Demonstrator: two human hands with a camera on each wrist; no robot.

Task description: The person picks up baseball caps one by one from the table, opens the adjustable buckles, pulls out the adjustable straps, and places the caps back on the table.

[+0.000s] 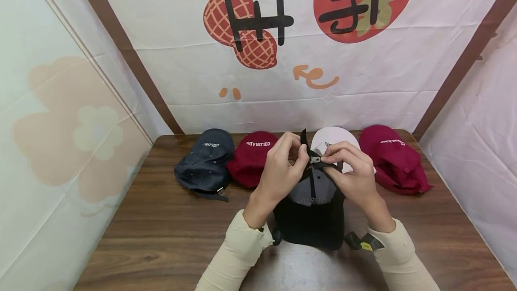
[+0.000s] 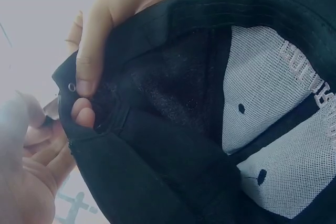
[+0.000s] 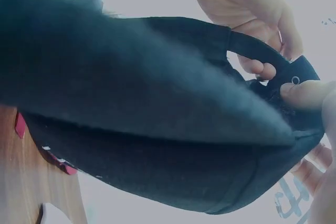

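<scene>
A black baseball cap is held up off the table, its brim toward me and its mesh-lined inside showing in the left wrist view. My left hand grips the back edge of the cap, thumb inside beside a small metal eyelet. The loose strap end sticks up by those fingers. With thumb and fingers, my right hand pinches the strap at a small metal buckle. In the right wrist view the strap arches between both hands. Some fingertips are hidden behind the cap.
Along the back of the wooden table lie a navy cap, a dark red cap, a white cap partly behind my hands, and another dark red cap. Printed cloth walls enclose the table at the back and sides.
</scene>
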